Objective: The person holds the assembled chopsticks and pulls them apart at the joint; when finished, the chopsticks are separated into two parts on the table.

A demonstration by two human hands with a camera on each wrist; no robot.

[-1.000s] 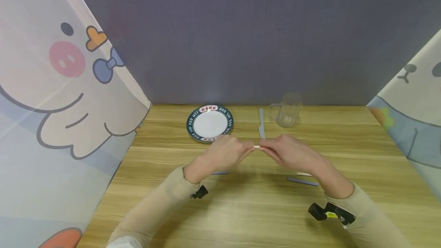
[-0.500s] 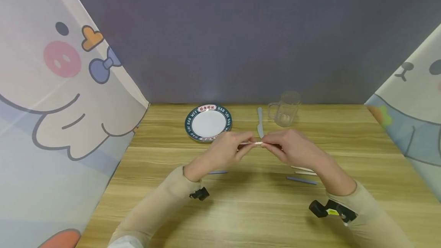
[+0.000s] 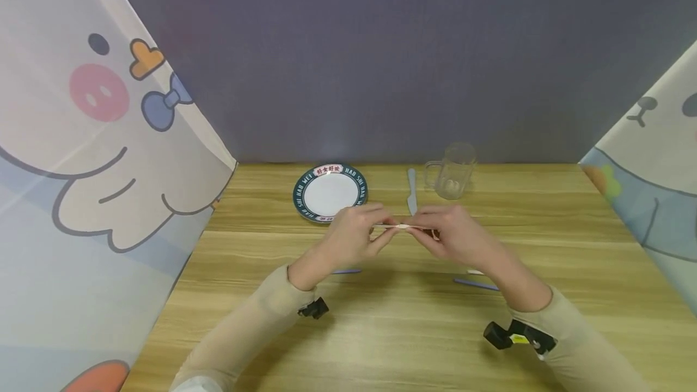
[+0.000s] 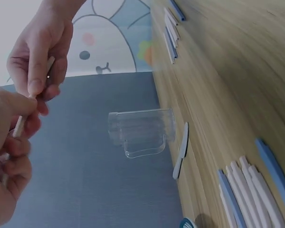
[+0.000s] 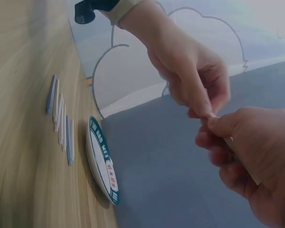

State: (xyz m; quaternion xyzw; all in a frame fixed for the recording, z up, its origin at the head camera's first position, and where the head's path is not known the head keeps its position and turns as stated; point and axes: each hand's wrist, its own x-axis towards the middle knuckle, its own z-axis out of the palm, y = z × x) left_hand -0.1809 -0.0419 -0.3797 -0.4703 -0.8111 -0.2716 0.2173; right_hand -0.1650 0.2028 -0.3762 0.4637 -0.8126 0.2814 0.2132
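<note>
In the head view my left hand and right hand are raised above the table, fingertips almost meeting. Each pinches thin white stick between thumb and fingers, in a line that runs through both hands. Whether this is one stick or two end to end, I cannot tell. In the left wrist view a white length shows under the left fingers, and another portion sticks out past the right hand. Fingers hide much of the join in the right wrist view.
Behind the hands lie a plate with a dark green rim, a pale blue knife and a clear mug. Several white sticks and blue sticks lie in groups on the wooden table. Printed cloth walls flank it.
Both hands stay together and shift slightly. More of the white stick shows between and under the fingers than one second ago. Objects on the table stay in place.
</note>
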